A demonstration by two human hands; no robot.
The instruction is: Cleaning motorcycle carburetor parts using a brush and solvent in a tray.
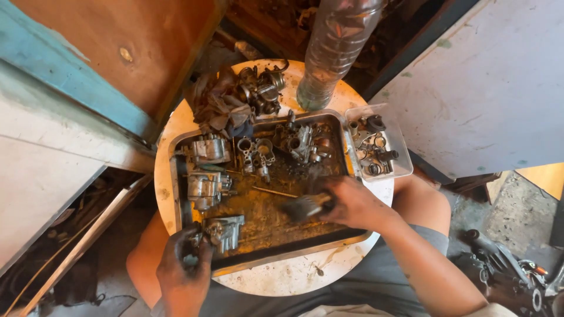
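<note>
Carburetor body (224, 230) sits at the lower left corner of the metal tray (346, 154), gripped at its near end by the left hand (183, 264), whose fingers are curled tight around a small dark part; exactly what that part is cannot be told under the grime. The right hand (352, 205), in the middle of the frame, is closed around the handle of a brush (305, 206) whose bristles point left over the tray's rust-coloured, oily floor.

The tray rests on a small round white table (276, 276) and nearly fills its top, with its near edge close to the table's rim above the person's knees. In my judgement a hard push with the brush could shift the tray or splash the dirty liquid over its edge. Both hands look slick with oil, so the carburetor body could slip from the left hand's grip and knock the other carburetor parts (207, 188) lying just above it. Small loose pieces in the tray could also be swept out of reach by the bristles.

A clear plastic bottle (335, 47) stands at the top of the table, a crumpled rag (218, 105) lies upper left, and a clear plastic box (399, 167) of small fittings sits just to the right of the tray.
</note>
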